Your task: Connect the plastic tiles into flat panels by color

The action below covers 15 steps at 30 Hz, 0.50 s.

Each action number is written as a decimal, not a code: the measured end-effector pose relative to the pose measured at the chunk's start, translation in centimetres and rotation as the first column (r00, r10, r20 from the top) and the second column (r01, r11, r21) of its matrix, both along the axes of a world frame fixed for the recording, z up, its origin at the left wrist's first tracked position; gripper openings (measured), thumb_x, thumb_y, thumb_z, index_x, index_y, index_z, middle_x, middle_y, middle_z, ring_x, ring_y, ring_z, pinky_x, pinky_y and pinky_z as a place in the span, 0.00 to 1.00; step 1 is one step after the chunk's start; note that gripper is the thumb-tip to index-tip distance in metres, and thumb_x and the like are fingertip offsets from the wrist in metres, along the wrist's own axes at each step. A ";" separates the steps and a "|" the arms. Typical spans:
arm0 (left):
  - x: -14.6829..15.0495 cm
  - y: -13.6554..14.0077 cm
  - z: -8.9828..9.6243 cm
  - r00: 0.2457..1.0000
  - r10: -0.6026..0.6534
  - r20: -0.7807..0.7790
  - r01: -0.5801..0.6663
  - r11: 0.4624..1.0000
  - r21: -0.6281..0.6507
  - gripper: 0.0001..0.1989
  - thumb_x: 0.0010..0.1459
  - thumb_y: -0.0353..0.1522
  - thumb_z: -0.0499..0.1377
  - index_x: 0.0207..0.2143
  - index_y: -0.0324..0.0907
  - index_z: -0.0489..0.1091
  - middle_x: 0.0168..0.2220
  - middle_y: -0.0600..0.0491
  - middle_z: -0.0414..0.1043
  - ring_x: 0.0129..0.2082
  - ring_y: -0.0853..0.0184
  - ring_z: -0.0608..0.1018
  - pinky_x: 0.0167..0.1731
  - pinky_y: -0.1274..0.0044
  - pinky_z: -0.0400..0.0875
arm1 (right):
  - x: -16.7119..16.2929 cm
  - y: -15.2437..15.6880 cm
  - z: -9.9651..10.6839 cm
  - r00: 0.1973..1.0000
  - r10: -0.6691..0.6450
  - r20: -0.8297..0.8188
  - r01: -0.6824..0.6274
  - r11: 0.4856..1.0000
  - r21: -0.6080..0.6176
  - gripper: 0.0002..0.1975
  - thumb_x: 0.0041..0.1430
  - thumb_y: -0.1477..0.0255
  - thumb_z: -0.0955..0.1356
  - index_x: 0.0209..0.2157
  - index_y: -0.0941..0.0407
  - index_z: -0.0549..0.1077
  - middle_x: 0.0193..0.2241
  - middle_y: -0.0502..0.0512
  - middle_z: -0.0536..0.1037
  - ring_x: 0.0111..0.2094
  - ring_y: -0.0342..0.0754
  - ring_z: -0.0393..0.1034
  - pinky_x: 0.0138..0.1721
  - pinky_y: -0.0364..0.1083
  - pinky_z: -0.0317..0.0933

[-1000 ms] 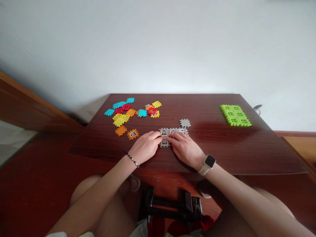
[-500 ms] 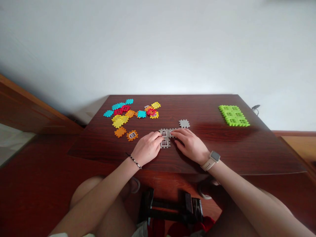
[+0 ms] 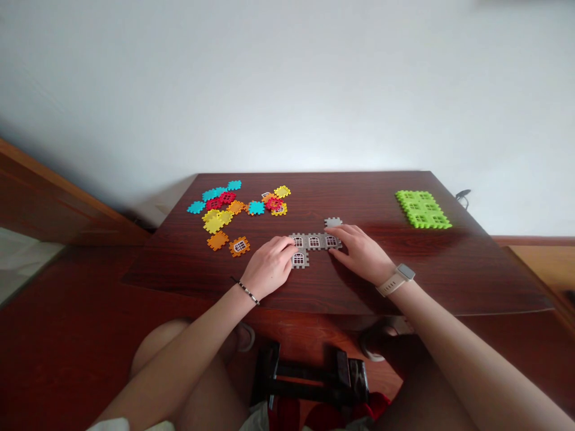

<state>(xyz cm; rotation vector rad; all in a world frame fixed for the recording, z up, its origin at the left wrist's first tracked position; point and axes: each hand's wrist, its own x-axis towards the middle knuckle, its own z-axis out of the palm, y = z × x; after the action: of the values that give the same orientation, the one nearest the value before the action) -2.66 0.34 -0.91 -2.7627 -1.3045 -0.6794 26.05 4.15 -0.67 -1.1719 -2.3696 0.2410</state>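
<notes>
The left hand (image 3: 268, 267) grasps the joined grey tiles (image 3: 314, 242) at one edge; the right hand (image 3: 362, 252) straddles their other end, hold unclear from here, partly hiding a loose tile (image 3: 333, 221).

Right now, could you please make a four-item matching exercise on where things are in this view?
1. bracelet
2. joined grey tiles
3. watch
4. green panel

A. right side of the table
B. on the left arm
C. on the right arm
D. between the left hand and right hand

Pairs: 1-B, 2-D, 3-C, 4-A
</notes>
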 end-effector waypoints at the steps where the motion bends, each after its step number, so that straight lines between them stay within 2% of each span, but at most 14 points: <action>1: 0.1 0.1 0.0 1.000 -0.005 0.009 0.005 1.000 0.008 0.14 0.66 0.20 0.56 0.48 0.42 0.76 0.52 0.46 0.76 0.53 0.57 0.78 0.56 0.61 0.80 | 0.0 0.0 0.1 1.000 -0.005 0.007 0.005 1.000 -0.001 0.24 0.66 0.73 0.70 0.63 0.52 0.73 0.56 0.62 0.80 0.57 0.63 0.74 0.61 0.65 0.70; 5: 0.6 0.4 0.1 0.999 -0.015 0.036 0.015 1.000 0.002 0.14 0.67 0.20 0.56 0.48 0.41 0.76 0.55 0.46 0.76 0.56 0.56 0.78 0.59 0.60 0.78 | 0.0 0.1 0.2 1.000 -0.014 0.020 0.014 1.000 -0.015 0.24 0.67 0.73 0.70 0.63 0.53 0.73 0.56 0.63 0.79 0.55 0.63 0.74 0.60 0.64 0.70; 11: 1.5 0.7 -0.6 0.992 -0.109 0.060 0.111 0.993 -0.037 0.18 0.71 0.26 0.58 0.61 0.43 0.72 0.64 0.45 0.74 0.65 0.57 0.75 0.65 0.59 0.73 | 0.4 0.2 -0.2 0.999 -0.033 -0.020 0.033 0.999 -0.036 0.26 0.66 0.71 0.71 0.64 0.51 0.71 0.56 0.62 0.79 0.57 0.63 0.75 0.60 0.64 0.70; 15: 1.7 0.7 -0.9 0.992 -0.115 0.048 0.118 0.991 -0.060 0.20 0.72 0.30 0.59 0.65 0.43 0.69 0.65 0.44 0.73 0.65 0.56 0.75 0.67 0.59 0.72 | 0.5 0.2 -0.3 1.000 -0.020 -0.012 0.019 0.999 -0.035 0.25 0.66 0.71 0.71 0.64 0.51 0.72 0.56 0.61 0.81 0.57 0.63 0.74 0.60 0.63 0.70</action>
<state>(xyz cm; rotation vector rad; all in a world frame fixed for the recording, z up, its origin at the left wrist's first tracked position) -0.99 1.06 -1.76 -2.9092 -1.1998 -0.7231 26.59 4.38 -0.99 -1.2060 -2.3514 0.2836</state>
